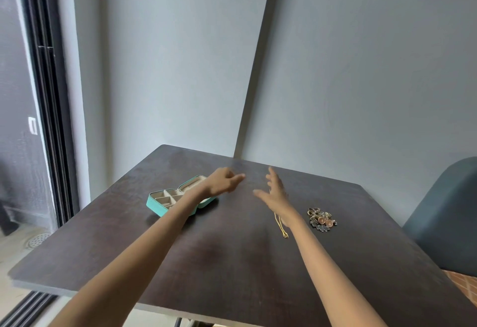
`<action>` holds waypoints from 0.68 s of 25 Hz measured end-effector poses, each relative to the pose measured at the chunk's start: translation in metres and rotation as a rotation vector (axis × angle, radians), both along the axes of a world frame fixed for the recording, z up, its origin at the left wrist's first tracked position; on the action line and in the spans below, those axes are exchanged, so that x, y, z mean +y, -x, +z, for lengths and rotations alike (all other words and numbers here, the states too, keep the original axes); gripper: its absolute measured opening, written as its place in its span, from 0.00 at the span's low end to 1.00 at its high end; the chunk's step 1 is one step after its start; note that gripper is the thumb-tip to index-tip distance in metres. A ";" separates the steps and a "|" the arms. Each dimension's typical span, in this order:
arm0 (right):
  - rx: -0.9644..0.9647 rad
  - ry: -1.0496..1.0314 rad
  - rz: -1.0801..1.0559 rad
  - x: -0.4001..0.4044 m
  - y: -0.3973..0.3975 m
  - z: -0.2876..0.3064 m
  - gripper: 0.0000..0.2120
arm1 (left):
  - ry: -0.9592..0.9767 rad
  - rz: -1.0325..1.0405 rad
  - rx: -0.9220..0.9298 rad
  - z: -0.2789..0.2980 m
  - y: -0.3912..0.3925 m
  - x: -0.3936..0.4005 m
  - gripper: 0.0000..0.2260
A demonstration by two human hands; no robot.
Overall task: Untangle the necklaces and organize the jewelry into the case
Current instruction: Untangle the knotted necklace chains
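Observation:
A teal jewelry case (154,204) lies open on the left of the dark table (232,262), showing beige compartments. My left hand (223,181) hovers above the case's right end with its fingers curled and the fingertips pointing right; I see nothing in it. My right hand (275,193) is raised over the table's middle with its fingers spread and straight. A thin gold necklace (280,227) lies on the table beside and partly under my right wrist. To the right of it sits a small pile of jewelry (321,219) with rings, copper-coloured round pieces and dark beaded pieces.
The table stands in a corner with pale walls behind and to the right. A blue-grey chair back (444,218) rises at the table's right edge. A dark sliding-door frame (49,120) stands at the left.

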State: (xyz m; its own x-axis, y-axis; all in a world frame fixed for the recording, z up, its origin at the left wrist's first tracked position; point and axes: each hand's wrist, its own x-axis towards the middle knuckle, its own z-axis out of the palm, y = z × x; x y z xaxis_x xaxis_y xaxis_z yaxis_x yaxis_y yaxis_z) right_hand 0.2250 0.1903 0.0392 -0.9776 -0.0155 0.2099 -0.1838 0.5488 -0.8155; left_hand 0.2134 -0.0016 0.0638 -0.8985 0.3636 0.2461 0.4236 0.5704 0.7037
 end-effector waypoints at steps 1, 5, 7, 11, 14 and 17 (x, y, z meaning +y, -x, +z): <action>-0.006 0.167 -0.011 0.000 -0.001 0.007 0.38 | 0.212 0.036 0.068 -0.003 -0.001 -0.002 0.25; -0.028 0.295 0.037 0.004 -0.004 0.025 0.35 | 0.578 0.223 0.348 -0.015 -0.008 0.004 0.22; -0.033 0.324 0.042 0.003 -0.006 0.026 0.35 | 0.582 0.293 0.436 -0.022 -0.006 0.009 0.18; -0.072 0.594 0.085 0.007 -0.008 0.017 0.31 | 0.099 0.184 0.135 -0.024 0.008 0.013 0.22; -0.059 1.161 0.064 0.011 -0.010 0.012 0.17 | -1.099 0.076 -0.374 -0.004 0.005 0.019 0.06; -0.062 1.493 -0.078 0.018 -0.012 0.004 0.09 | -1.700 0.044 -0.650 0.009 0.015 0.012 0.08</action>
